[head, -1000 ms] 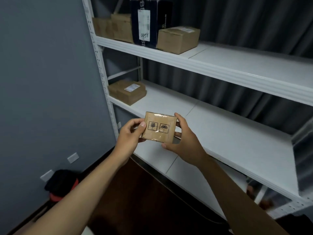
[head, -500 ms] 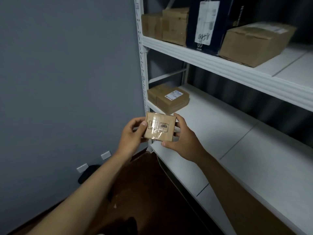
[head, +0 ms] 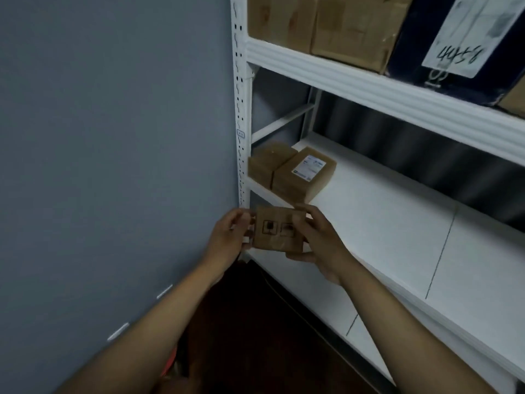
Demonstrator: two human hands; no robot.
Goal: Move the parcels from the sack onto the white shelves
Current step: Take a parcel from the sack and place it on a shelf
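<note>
So you've got the parcel (head: pixel 277 233) pinched between both hands, just in front of the lower shelf's (head: pixel 377 211) front edge and not resting on it. Your left hand (head: pixel 228 236) grips its left side, and your right hand (head: pixel 318 243) wraps the right side with the thumb lying over the printed face. Two brown boxes (head: pixel 292 173) sit at the shelf's left end just behind it. More boxes (head: pixel 326 24) fill the upper shelf (head: pixel 369 89).
</note>
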